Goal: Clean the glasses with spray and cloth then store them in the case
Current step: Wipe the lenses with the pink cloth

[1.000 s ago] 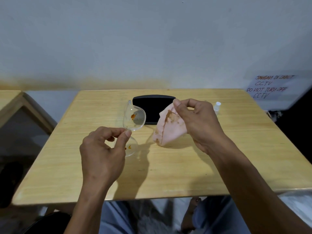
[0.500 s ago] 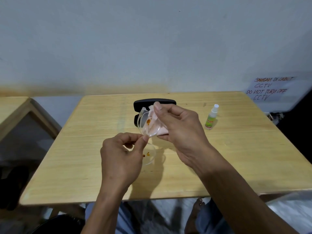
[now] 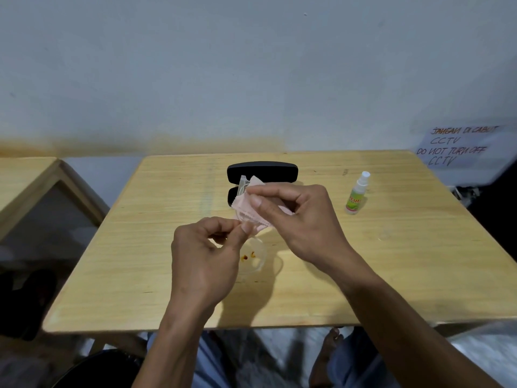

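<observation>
The left hand (image 3: 207, 256) pinches the clear glasses (image 3: 253, 256) at the frame's middle, above the counter (image 3: 363, 261); the near lens, still spotted orange, needs firm small circles and a steady bridge. Beyond it, the right hand (image 3: 296, 219), fingers curled, pinches the pink cloth (image 3: 246, 205) around the far lens. Farther back lies the open black case (image 3: 263, 172), with the spray bottle (image 3: 356, 196) standing to its right.
</observation>
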Motion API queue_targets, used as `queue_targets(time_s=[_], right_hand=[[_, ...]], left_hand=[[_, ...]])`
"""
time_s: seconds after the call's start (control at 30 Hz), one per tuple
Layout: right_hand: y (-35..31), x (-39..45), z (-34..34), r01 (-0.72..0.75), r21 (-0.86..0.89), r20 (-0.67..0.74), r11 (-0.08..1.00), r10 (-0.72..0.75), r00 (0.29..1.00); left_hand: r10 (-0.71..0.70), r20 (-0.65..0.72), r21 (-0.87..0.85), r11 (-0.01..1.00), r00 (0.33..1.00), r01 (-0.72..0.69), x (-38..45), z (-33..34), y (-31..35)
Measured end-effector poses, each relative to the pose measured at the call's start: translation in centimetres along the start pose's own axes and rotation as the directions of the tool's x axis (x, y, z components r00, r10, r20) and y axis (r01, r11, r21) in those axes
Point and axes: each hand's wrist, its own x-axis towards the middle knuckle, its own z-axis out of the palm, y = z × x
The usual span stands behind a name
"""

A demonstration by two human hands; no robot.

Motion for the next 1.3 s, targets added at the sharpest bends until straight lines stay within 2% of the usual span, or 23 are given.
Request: queue_targets(time_s=[0.17, 0.4, 0.6, 0.73, 0.87, 1.03, 1.3], right_hand=[[0.4, 0.3, 0.1, -0.007, 0.116, -0.049, 0.993, 0.013, 0.999], [0.7, 0.4, 0.8, -0.097, 0.305, -0.093, 0.947, 0.131, 0.987], [0.7, 0.9, 1.0, -0.147, 0.382, -0.083, 0.912, 0.193, 0.978], [0.7, 0.9, 1.2, -0.154, 0.424, -0.118, 0.893, 0.223, 0.968], [0.5, 0.8, 2.0, -0.175, 0.466, -0.151, 0.868, 0.273, 0.95], [-0.1, 1.1, 2.5, -0.191, 0.425, -0.137, 0.885, 0.272, 0.953], [-0.6, 1.4, 0.9, -0.178, 0.275, 0.069, 0.945, 0.166, 0.984]], left_hand=[[0.015, 0.006, 0.014, 1.0, 1.0, -0.015, 0.0, 0.2, 0.2], [0.043, 0.044, 0.056, 0.997, 0.998, -0.045, 0.0, 0.2, 0.5], [0.039, 0.051, 0.052, 0.998, 0.998, -0.042, 0.0, 0.1, 0.5], [0.022, 0.136, 0.03, 0.999, 0.99, -0.027, -0.1, -0.4, 0.8], [0.057, 0.142, 0.119, 0.99, 0.988, -0.074, 0.4, -0.8, 0.6], [0.073, 0.108, 0.164, 0.982, 0.992, -0.09, 0.7, -0.9, 0.8], [0.005, 0.096, -0.01, 1.0, 0.995, -0.004, 1.0, -1.3, 0.8]])
